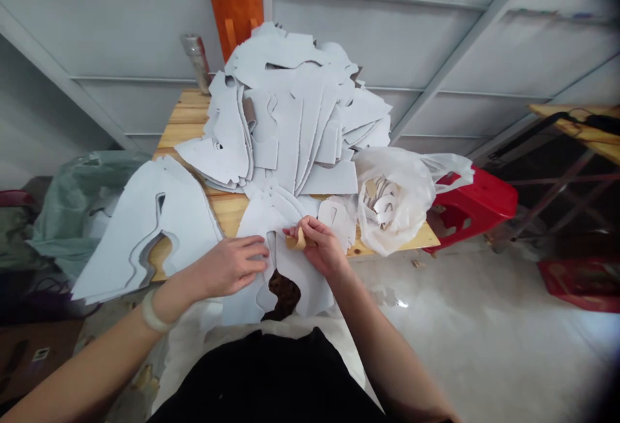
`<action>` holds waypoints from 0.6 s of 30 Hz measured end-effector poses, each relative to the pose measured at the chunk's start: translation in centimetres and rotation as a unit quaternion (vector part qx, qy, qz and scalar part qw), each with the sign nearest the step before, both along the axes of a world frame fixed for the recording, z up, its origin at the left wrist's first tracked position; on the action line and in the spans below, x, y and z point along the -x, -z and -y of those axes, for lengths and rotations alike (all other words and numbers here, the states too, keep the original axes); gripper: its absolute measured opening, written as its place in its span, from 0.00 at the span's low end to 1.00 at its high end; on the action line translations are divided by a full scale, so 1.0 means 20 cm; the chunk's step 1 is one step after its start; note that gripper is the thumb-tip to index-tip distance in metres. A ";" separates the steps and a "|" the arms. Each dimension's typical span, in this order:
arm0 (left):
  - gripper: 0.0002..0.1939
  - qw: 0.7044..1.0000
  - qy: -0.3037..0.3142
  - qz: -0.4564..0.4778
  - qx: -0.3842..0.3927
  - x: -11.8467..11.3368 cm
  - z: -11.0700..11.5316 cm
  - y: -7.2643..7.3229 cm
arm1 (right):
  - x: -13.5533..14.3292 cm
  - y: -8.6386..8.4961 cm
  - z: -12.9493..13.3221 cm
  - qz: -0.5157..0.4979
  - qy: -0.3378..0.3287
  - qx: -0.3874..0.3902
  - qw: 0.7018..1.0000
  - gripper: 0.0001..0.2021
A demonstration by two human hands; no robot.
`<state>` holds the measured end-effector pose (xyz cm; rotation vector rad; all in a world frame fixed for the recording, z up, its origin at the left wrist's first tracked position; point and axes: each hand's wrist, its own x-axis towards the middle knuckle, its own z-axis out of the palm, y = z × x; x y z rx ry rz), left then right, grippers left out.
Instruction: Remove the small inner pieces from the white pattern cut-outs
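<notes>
A white cut-out sheet (310, 281) with a curved opening lies at the table's front edge, close to my body. My left hand (237, 263) rests on its left part, fingers apart and holding nothing. Over its right part, my right hand (317, 242) pinches a small tan curled piece (296, 240) between thumb and fingers. To the left lies a stack of similar white cut-outs (179, 206). Behind my hands rises a large heap of white sheets (290, 106) in many shapes.
A clear plastic bag (402, 216) of small scraps sits at the table's right edge, near a red stool (484, 206). Behind the heap stand an orange bag (237, 13) and a bottle (196, 58). A greenish plastic bag (68, 206) is at the left.
</notes>
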<state>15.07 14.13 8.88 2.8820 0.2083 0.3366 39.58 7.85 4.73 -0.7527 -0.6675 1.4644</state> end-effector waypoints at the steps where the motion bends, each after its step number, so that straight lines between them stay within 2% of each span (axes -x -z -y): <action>1: 0.08 1.000 -0.016 -0.001 0.025 -0.01 0.01 -0.01 | 0.00 0.00 0.01 0.013 0.002 -0.012 1.000 0.11; 4: 0.08 0.992 -0.089 0.039 0.086 -0.04 0.02 0.03 | 0.02 -0.01 0.05 0.117 0.012 -0.054 0.992 0.10; 7: 0.11 0.977 -0.159 0.106 0.097 -0.10 0.01 0.11 | 0.04 -0.06 0.11 0.293 -0.014 -0.109 0.950 0.09; 11: 0.15 0.972 -0.172 0.132 0.090 -0.17 -0.02 0.18 | 0.08 -0.13 0.17 0.447 -0.045 -0.195 0.872 0.08; 16: 0.15 0.977 -0.168 0.085 0.099 -0.20 -0.05 0.17 | 0.12 -0.13 0.17 0.521 -0.033 -0.249 0.816 0.09; 18: 0.14 0.979 -0.161 0.074 0.105 -0.20 -0.07 0.18 | 0.14 -0.12 0.18 0.555 -0.026 -0.279 0.783 0.08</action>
